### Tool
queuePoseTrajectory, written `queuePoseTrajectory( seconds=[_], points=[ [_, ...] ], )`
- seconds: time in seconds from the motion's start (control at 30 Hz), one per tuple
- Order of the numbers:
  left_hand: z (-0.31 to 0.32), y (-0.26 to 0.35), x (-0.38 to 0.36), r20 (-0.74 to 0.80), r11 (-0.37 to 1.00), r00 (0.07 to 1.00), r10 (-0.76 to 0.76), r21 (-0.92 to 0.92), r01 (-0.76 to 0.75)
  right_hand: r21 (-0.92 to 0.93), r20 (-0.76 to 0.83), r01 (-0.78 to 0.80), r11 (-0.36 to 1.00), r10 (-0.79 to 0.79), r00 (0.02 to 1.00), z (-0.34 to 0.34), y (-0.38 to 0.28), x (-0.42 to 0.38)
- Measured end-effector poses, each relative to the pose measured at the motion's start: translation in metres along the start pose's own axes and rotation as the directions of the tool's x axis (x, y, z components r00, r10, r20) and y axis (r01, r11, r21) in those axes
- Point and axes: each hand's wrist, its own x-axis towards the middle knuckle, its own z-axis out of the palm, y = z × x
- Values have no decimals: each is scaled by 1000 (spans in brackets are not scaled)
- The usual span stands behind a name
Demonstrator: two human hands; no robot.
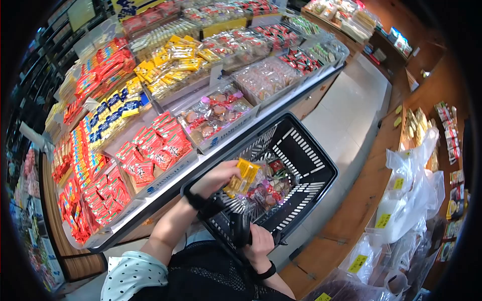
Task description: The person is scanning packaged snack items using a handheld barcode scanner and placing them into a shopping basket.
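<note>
My left hand [219, 179] is closed on the edge of a yellow snack packet [247, 175], partly clear, held over the near left part of a black shopping basket [314, 180]. Several clear packets with red and purple bits [271, 194] lie inside the basket, below and to the right of the yellow one. My right hand [259, 246] is wrapped round the basket's thick black handle [241, 230] at the near side. Its fingers are partly hidden. The basket is tilted in view, close against the front of the display.
A sloped display of packaged snacks runs along the left, with red packets [155, 148], yellow packets [173, 57] and a bin of clear packets [216, 111]. The tiled aisle floor [351, 100] stretches ahead. On the right stands a wooden shelf [346, 231] with clear plastic bins [396, 200].
</note>
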Motion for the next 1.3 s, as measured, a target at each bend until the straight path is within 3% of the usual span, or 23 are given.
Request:
queuePoseTrajectory(
  seconds=[0.03, 0.1, 0.13, 0.23, 0.3, 0.33, 0.37, 0.43, 0.47, 0.5, 0.53, 0.57, 0.6, 0.63, 0.67, 0.73, 0.83, 0.87, 0.93, 0.97, 1.03, 1.07, 1.3],
  points=[
    [4, 9, -22, -90, 989, 986, 138, -31, -141, 9, -6, 44, 999, -44, 999, 2, 2, 3],
    [8, 13, -44, -145, 996, 987, 75, 54, -68, -30, -24, 18, 999, -19, 1000, 2, 4, -4],
    [11, 7, -71, -212, 982, 964, 160, 136, -133, -22, -31, 40, 999, -40, 999, 3, 4, 0],
    [-1, -18, -95, -200, 994, 976, 90, -42, -101, 11, 37, 45, 999, -45, 998, 4, 2, 2],
    [-10, -17, -104, -181, 998, 983, 18, -49, -27, 5, 84, 47, 999, -47, 995, 4, 4, -2],
    [-11, 3, -118, -192, 961, 981, 14, -269, -66, 12, 95, 64, 998, -64, 993, 7, 3, 3],
    [-22, 4, -115, -191, 961, 982, 12, -270, -65, 1, 117, 36, 999, -36, 992, 6, 4, -4],
    [-52, 11, -119, -288, 937, 940, 183, -239, -255, 13, 113, 55, 998, -56, 992, 11, 2, 0],
    [-54, 6, -118, -330, 943, 928, 174, -216, -254, -7, 120, 30, 1000, -29, 992, 8, 4, -3],
    [-68, 12, -115, -417, 915, 880, 227, -219, -339, -7, 111, 25, 1000, -24, 993, 9, 4, -3],
    [-73, 45, -121, -531, 908, 777, 337, -34, -418, -4, 106, 33, 999, -32, 994, 11, -1, 0],
    [-80, 39, -116, -580, 905, 720, 381, 75, -418, -15, 103, 29, 999, -27, 994, 8, -1, 0],
    [-83, 57, -114, -632, 870, 606, 482, 266, -415, -11, 101, 32, 999, -30, 994, 8, 1, 0],
    [-124, 69, -93, -465, 530, 308, 830, 831, -171, -43, 96, 45, 998, -41, 995, 10, 1, 3],
    [-123, 71, -90, -450, 499, 241, 860, 840, -211, -72, 100, 53, 996, -46, 994, 9, 3, 0],
    [-122, 114, -85, -364, 371, 162, 917, 929, -14, -87, 83, 57, 995, -49, 995, 7, 1, 4],
    [-144, 158, -57, -292, 242, 219, 931, 943, 229, -109, 78, 61, 992, -53, 996, 9, 3, 3],
    [-158, 170, -42, -288, 240, 217, 933, 945, 222, -114, 93, 60, 992, -49, 994, 11, 4, 2],
    [-185, 187, -11, -124, 77, 142, 982, 952, 296, -137, 95, 65, 988, -52, 994, 14, 5, 1],
    [-197, 194, 4, -122, 75, 145, 982, 954, 289, -156, 103, 72, 985, -56, 993, 15, 6, 1],
    [-208, 210, 27, -323, 184, 276, 905, 883, 431, -178, 116, 64, 982, -44, 992, 16, 5, -1],
    [-212, 213, 38, -391, 228, 293, 872, 856, 463, -195, 133, 62, 979, -36, 990, 16, 5, 0],
    [-247, 195, 104, -414, 224, 293, 862, 830, 511, -228, 163, 81, 970, -44, 986, 17, 6, 1]
  ],
)
